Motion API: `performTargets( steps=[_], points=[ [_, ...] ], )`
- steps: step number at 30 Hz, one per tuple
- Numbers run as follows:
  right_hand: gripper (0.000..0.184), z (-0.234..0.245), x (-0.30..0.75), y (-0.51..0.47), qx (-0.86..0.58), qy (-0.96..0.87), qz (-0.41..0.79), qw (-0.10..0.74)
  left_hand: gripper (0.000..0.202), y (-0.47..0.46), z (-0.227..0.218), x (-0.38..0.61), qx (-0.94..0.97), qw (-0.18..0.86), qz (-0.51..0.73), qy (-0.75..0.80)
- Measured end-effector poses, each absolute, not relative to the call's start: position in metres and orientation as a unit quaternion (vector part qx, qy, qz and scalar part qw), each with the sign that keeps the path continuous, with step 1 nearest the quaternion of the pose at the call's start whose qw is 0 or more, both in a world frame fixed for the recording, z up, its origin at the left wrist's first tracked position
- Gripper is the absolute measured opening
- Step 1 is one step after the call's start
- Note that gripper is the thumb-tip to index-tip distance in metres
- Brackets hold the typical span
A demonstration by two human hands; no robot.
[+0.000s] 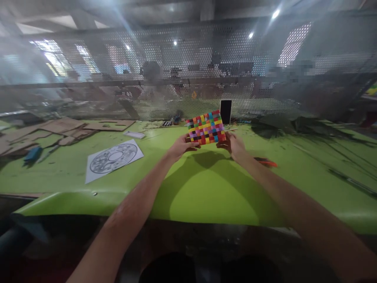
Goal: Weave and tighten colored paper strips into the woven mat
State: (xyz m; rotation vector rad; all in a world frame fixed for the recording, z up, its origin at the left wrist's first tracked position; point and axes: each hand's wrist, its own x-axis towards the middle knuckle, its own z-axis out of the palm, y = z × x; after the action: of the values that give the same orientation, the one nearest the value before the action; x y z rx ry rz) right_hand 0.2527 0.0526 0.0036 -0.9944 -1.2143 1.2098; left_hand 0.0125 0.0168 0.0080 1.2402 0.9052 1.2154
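I hold a multicoloured woven panel (206, 127) of small red, yellow, green, blue and pink squares upright above a green table (206, 188). My left hand (184, 145) grips its lower left corner. My right hand (231, 143) grips its lower right corner. Both arms reach straight out from the near edge of the table.
A printed sheet with a round pattern (113, 159) lies to the left. An orange-handled tool (266, 162) lies just right of my right wrist. Cardboard pieces (59, 129) cover the far left. A dark phone (226, 111) stands behind the panel against a perforated metal screen (188, 70). Dark scraps (294, 125) lie at the right.
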Motion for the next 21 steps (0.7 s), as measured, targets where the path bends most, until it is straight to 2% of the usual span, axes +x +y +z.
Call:
performTargets(
  steps=[4,7,12,21],
  points=[
    [0.020,0.002,0.251,0.049,-0.384,-0.555,0.541,0.502,0.032,0.016,0.009,0.013,0.519,0.569,0.504,0.391],
    [0.037,0.001,0.250,0.048,-0.395,-0.563,0.526,0.500,0.024,0.013,0.012,0.014,0.503,0.595,0.484,0.399],
    [0.034,0.000,0.248,0.046,-0.400,-0.559,0.501,0.526,0.020,0.016,0.007,0.015,0.524,0.569,0.475,0.419],
    [0.032,-0.003,0.249,0.046,-0.377,-0.577,0.519,0.505,0.015,0.017,0.004,0.013,0.526,0.529,0.515,0.421]
  ],
)
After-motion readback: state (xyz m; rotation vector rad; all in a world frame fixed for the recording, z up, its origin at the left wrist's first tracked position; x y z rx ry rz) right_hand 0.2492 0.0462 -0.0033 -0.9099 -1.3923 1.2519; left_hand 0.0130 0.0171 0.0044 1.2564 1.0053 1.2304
